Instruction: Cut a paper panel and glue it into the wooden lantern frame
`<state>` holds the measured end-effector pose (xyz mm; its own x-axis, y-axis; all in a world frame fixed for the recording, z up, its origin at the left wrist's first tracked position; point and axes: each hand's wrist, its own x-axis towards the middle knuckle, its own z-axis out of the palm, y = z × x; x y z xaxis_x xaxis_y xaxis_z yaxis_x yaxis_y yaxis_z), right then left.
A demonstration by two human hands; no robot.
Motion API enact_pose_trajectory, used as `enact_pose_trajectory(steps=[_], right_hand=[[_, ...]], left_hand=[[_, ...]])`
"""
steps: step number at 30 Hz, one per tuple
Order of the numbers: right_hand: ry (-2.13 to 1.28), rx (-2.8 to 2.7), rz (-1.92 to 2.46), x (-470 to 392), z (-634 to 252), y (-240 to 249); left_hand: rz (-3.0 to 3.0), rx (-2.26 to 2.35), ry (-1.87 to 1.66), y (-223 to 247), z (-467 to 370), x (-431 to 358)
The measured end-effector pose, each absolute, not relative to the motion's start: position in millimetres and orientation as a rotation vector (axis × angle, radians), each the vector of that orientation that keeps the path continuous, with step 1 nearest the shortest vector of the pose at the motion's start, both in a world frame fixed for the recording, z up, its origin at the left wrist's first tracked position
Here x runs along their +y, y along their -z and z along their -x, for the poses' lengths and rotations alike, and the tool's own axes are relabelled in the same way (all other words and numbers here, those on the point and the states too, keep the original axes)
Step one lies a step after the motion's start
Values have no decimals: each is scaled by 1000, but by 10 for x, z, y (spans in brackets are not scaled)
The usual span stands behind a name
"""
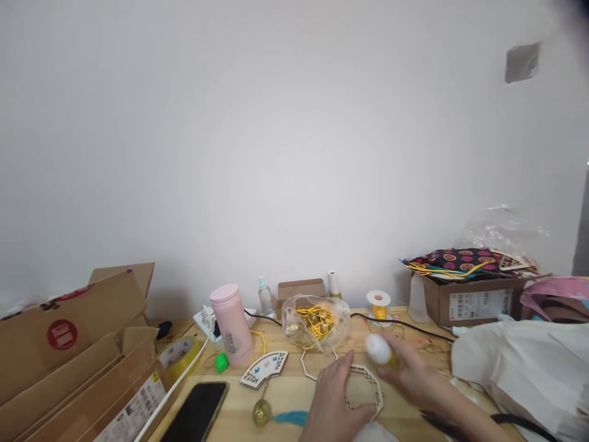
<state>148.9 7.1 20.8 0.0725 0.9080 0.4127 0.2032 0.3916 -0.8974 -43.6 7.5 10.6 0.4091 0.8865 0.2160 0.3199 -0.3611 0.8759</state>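
Observation:
My left hand [338, 399] rests on an octagonal wooden lattice frame [378, 393], with thumb and forefinger apart at its edges. A second thin octagonal outline [305, 366] lies just behind that hand. My right hand [411, 374], blurred by motion, is closed around a small bottle with a white rounded top [378, 350] and a yellowish body, held above the frame's right side. Left of my hands lie a fan-shaped wooden ornament [265, 369], a gold bell [262, 412] and a blue tassel [291, 418].
A clear bag of gold bells and yellow cords [317, 322] sits behind my hands. Leftward are a pink tumbler [233, 328], a phone [197, 411], tape [179, 359] and cardboard boxes [69, 356]. A filled box [478, 301], a thread spool [379, 304] and white bag [524, 362] stand rightward.

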Motion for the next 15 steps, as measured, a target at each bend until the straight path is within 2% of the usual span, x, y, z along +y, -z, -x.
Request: enact_pose_trajectory(steps=[5,10,15], right_hand=[[-757,-1261,1108,119,-1509,-126],[-720,-1208,1131,175,-1443,-16],[-438,-1078,1228,-11,-1440,-265]], left_hand=[[-1865,1139,-960,-172,437,72],[-2093,1185,-1037,-278,422,20],[-2097,1253,-1118,-324,451,14]])
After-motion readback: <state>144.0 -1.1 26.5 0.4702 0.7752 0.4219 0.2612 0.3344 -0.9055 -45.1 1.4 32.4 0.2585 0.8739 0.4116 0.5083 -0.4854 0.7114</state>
